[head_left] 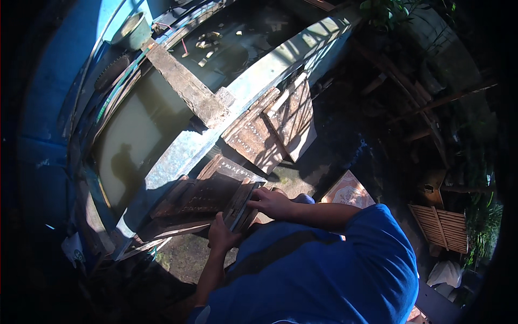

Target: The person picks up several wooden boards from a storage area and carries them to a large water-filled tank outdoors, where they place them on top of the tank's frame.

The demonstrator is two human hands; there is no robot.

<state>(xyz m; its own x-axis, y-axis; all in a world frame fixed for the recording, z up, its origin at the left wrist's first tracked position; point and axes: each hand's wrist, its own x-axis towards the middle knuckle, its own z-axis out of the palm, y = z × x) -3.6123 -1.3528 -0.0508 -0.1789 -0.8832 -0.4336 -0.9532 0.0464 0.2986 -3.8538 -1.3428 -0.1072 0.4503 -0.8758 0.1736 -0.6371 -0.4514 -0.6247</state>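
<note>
Fingers (256, 204) on wooden piece (240, 201), board (224, 167) bearing illegible white marks (237, 171)

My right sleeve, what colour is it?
Your right sleeve is bright blue, seen best in the head view.

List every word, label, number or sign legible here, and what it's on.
Nothing legible.
Dark wooden panel near the right hand: pale marks, too small to read.
Sunlit wooden panel beyond it: rows of pale flecks, perhaps not writing.
White bag-like thing at lower left: green mark, too blurred.
</note>
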